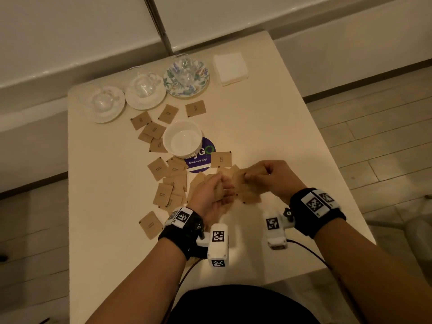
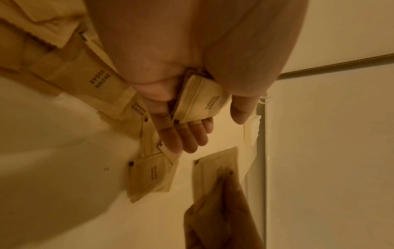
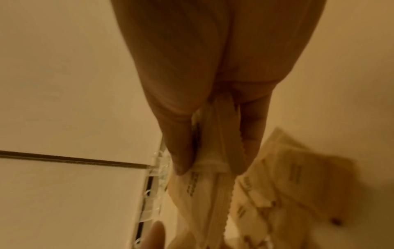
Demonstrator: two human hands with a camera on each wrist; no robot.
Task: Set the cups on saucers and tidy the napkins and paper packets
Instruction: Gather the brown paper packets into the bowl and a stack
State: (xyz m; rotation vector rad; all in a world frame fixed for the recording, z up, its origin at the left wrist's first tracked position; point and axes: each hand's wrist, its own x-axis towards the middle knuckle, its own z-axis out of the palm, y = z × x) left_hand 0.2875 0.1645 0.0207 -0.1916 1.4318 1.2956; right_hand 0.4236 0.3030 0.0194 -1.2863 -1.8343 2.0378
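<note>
Several brown sugar packets lie scattered over the white table. My left hand holds a small stack of packets between thumb and fingers. My right hand pinches a packet just right of the left hand, above more packets. Three glass cups stand on saucers at the back: two on white saucers, one on a floral saucer. A white napkin stack sits right of them.
A white ribbed bowl stands mid-table, partly over a blue round sticker. One packet lies alone near my left wrist. The table's back edge meets a pale wall; tiled floor shows on both sides.
</note>
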